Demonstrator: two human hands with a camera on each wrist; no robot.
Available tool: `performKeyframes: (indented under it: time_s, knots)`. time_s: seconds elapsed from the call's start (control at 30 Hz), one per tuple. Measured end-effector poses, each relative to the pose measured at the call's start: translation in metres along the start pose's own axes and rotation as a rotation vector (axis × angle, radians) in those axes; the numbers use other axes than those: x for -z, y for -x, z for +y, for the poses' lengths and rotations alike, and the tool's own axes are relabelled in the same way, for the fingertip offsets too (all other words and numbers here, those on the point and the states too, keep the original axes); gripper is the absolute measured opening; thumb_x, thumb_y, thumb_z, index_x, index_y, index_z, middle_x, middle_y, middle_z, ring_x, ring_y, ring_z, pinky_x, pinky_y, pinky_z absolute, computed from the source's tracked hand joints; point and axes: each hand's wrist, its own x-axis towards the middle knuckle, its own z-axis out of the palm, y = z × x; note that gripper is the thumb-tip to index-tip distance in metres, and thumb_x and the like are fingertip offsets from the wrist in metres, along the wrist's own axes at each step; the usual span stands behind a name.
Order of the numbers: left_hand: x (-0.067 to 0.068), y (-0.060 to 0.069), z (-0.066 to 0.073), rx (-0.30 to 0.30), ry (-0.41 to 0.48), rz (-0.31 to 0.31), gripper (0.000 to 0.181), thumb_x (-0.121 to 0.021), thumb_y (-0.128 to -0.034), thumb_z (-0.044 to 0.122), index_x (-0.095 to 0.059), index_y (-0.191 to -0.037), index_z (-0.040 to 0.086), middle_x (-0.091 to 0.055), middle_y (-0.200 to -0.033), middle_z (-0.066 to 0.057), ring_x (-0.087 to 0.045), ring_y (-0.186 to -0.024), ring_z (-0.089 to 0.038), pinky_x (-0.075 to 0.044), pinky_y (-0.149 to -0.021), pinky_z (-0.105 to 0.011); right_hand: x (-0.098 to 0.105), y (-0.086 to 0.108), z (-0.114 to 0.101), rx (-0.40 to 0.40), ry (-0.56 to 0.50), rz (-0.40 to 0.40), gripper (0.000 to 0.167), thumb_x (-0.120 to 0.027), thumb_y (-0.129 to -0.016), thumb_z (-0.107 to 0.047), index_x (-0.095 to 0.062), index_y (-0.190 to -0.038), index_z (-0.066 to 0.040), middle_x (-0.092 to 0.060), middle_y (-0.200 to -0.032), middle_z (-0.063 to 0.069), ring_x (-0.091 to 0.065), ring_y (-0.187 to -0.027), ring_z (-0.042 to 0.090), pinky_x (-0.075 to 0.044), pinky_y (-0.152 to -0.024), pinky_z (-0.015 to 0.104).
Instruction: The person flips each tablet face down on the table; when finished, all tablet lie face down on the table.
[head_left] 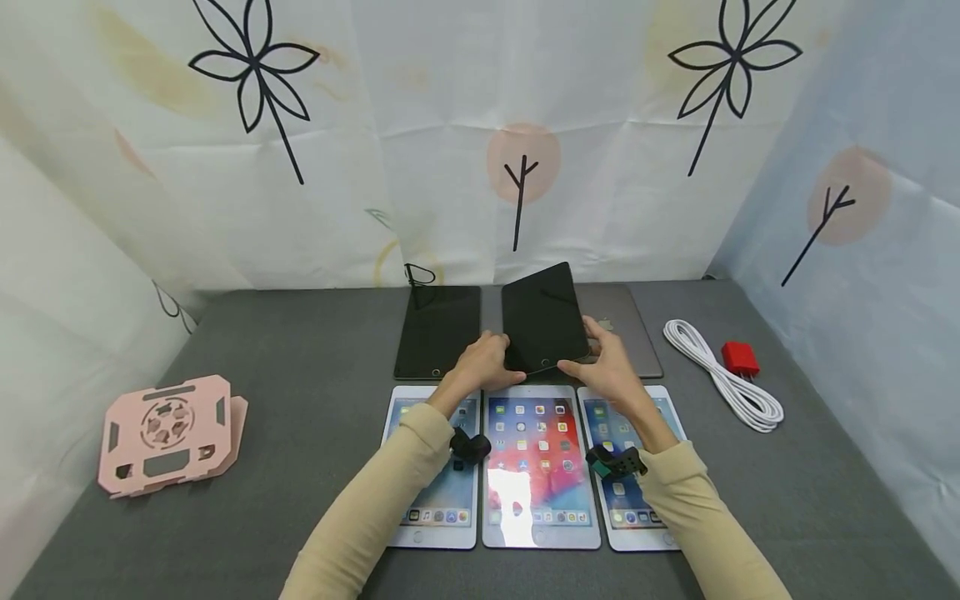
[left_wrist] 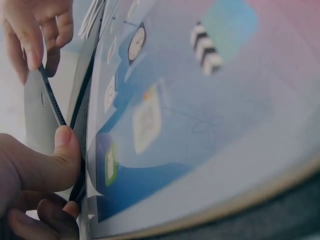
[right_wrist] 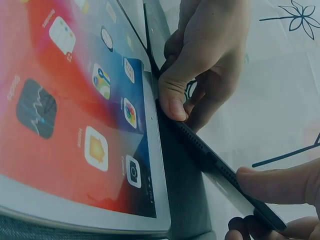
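Note:
A black tablet (head_left: 542, 317) with a dark screen is tilted up off the table between both hands. My left hand (head_left: 483, 364) pinches its lower left corner, thumb on the near edge (left_wrist: 50, 165). At the lower right, my right hand (head_left: 609, 367) grips the tablet with thumb and fingers; in the right wrist view the thumb (right_wrist: 275, 185) presses its edge. Beside it on the left lies another black tablet (head_left: 435, 333), screen up. A grey tablet (head_left: 633, 333) lies face down behind the right hand, partly covered.
White tablets with lit screens lie in a row below the wrists: left (head_left: 442, 500), middle (head_left: 536, 467) and right (head_left: 630, 492). A coiled white cable (head_left: 723, 375) and a red plug adapter (head_left: 740, 358) lie at right. Pink slotted panels (head_left: 172, 433) lie at left.

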Motion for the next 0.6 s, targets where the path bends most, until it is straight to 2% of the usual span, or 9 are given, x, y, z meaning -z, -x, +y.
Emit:
performKeyframes:
  time_s: [0.23,0.47,0.6]
  knots:
    - [-0.002,-0.003,0.008,0.003,0.011,-0.01,0.068,-0.073,-0.0954,0.034,-0.049,-0.149,-0.001,-0.052,-0.148,-0.023,-0.055,-0.133,-0.037,-0.049,-0.109,-0.05,0.006,0.002,-0.003,0.006,0.024,0.014,0.086,-0.07,-0.095,-0.006,-0.016,-0.163,0.001,-0.036,-0.159,0.026,-0.048,-0.137,0.047,-0.052,-0.102,0.053]
    - [-0.005,-0.008,0.011,-0.015,0.007,-0.027,0.067,-0.07,-0.0969,0.036,-0.048,-0.15,0.0,-0.053,-0.149,-0.021,-0.051,-0.138,-0.034,-0.046,-0.113,-0.048,0.01,0.005,-0.006,0.021,0.039,0.018,0.088,-0.07,-0.096,-0.008,-0.014,-0.164,-0.003,-0.036,-0.16,0.025,-0.053,-0.133,0.045,-0.056,-0.094,0.045]
    - [-0.008,-0.011,0.012,-0.045,0.028,-0.029,0.067,-0.069,-0.0982,0.035,-0.046,-0.151,-0.001,-0.053,-0.148,-0.022,-0.05,-0.139,-0.034,-0.043,-0.115,-0.047,0.013,0.005,-0.008,0.039,0.066,0.031,0.089,-0.07,-0.096,-0.007,-0.013,-0.164,-0.003,-0.035,-0.161,0.025,-0.049,-0.138,0.047,-0.056,-0.095,0.048]
